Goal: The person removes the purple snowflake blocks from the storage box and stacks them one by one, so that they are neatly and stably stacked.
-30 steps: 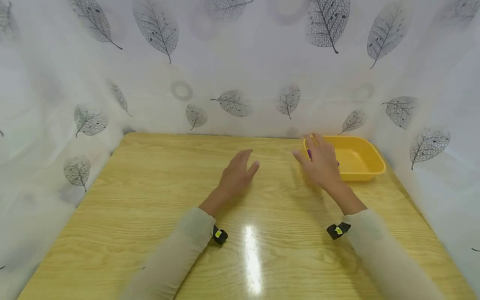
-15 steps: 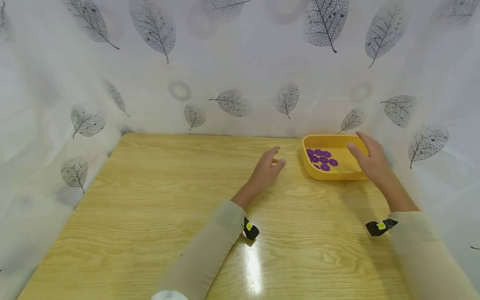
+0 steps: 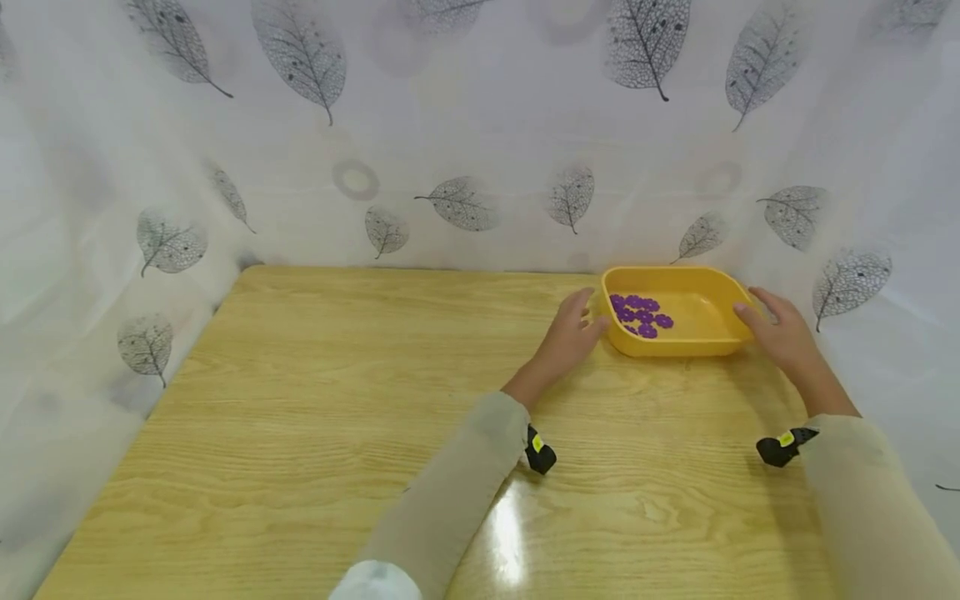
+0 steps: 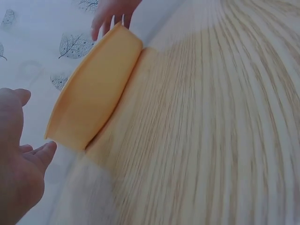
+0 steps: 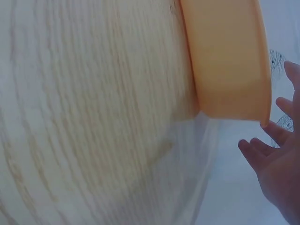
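A yellow plastic tray [image 3: 693,347] stands at the back right of the table. Several purple flower-shaped pieces [image 3: 643,317] lie in its left part. My left hand [image 3: 562,343] is at the tray's left end, thumb and fingers spread apart. In the left wrist view its fingertips [image 4: 49,146] come right up to the tray's corner. At the opposite end is my right hand [image 3: 787,340], its thumb by the rim. The right wrist view shows that hand's fingers [image 5: 276,132] loosely spread, one fingertip right at the tray's corner [image 5: 266,117].
The wood-grain table [image 3: 337,400] stretches to the left and front of the tray. A white curtain with leaf prints [image 3: 480,125] hangs close behind the tray and along both sides. A black camera is strapped to each wrist.
My right hand has moved right from over the tray's left part to its right end, uncovering the purple pieces. My left hand has moved right to the tray's left end. The tray stays put.
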A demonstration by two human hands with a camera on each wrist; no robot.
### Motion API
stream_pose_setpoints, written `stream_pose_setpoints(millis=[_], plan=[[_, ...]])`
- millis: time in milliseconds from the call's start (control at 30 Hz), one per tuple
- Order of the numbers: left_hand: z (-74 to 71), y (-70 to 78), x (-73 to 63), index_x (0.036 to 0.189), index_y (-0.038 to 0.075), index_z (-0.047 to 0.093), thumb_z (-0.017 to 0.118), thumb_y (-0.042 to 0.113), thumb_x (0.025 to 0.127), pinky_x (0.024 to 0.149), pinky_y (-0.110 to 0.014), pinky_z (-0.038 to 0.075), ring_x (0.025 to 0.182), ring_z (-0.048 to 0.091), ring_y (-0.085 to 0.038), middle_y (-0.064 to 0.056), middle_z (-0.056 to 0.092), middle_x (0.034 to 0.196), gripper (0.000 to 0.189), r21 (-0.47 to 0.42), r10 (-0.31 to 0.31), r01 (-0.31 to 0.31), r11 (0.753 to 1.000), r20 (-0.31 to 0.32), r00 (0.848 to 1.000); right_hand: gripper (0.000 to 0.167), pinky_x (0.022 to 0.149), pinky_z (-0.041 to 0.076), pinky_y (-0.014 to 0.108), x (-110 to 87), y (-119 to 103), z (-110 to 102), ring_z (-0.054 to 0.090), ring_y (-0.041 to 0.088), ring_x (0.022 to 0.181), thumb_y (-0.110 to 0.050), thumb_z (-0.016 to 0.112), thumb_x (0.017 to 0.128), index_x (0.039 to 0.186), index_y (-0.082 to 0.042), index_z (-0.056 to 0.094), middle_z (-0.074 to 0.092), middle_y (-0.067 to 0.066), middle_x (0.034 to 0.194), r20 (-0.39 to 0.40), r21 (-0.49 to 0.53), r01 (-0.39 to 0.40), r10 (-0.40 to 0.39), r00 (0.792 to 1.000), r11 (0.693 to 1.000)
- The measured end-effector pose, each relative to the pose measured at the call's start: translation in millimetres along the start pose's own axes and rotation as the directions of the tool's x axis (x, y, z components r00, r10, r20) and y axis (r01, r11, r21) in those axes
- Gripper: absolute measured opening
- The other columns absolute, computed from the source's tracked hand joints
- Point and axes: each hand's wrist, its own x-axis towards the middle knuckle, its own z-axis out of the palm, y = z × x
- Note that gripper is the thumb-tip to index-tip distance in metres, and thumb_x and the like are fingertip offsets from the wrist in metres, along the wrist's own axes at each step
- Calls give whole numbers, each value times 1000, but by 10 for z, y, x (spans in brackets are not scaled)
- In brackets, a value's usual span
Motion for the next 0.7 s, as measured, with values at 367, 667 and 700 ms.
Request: stream_pose_setpoints(millis=[367,667,700], plan=[[236,35,144,156,13,36,52,32,105,116,-35,42,143,43,-26,-11,19,168,57,59,12,-13,998,8,1000,70,93,49,20,-42,260,53,51,29,127,-51,40,105,159,-8,28,35,33,155,-80,87,-71,78,994,994],[303,-14,156,152,10,43,54,24,105,112,-29,45,143,44,-24,-7,22,167,51,98,20,-19,995,-7,1000,56,78,51,4,-61,287,76,52,-15,95,-43,36,107,159,-21,32,37,14,159,-90,249,-114,141,986,962],[309,-21,155,152,11,43,55,23,105,110,-27,47,141,47,-24,-7,22,167,51,96,22,-21,995,-5,1000,55,79,51,4,-57,281,76,52,-14,99,-42,36,108,159,-22,32,35,10,161,-87,259,-120,147,985,958]])
